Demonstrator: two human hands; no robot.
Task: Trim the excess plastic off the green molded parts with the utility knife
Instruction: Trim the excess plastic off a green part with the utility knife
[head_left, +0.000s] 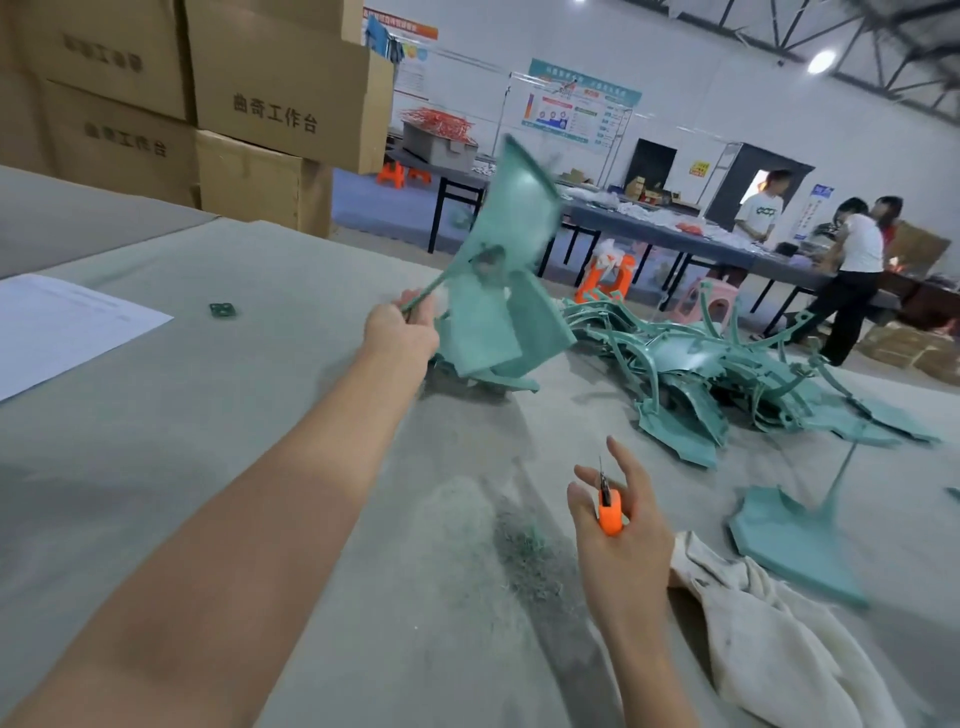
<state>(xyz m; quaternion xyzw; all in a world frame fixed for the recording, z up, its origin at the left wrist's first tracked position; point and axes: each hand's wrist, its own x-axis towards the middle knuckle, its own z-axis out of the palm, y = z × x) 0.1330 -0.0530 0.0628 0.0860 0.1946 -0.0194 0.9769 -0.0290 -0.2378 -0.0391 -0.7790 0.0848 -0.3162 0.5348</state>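
My left hand (402, 332) is stretched forward and pinches the thin runner of a green molded part (511, 218), holding it up in the air, blurred, above a small stack of green parts (498, 338). My right hand (621, 525) hovers low over the table and grips an orange utility knife (609, 512) with its blade out and pointing up; two fingers are spread. A larger tangled heap of green parts (727, 374) lies to the right. One flat green piece (795, 545) with a runner lies near my right hand.
Grey cloth covers the table (208, 415), with green shavings (524, 551) near the knife. A white rag (769, 629) lies at lower right, a paper sheet (67, 327) at left, a small green scrap (222, 310) beside it. Cardboard boxes (234, 104) are stacked behind. People stand at far tables (675, 234).
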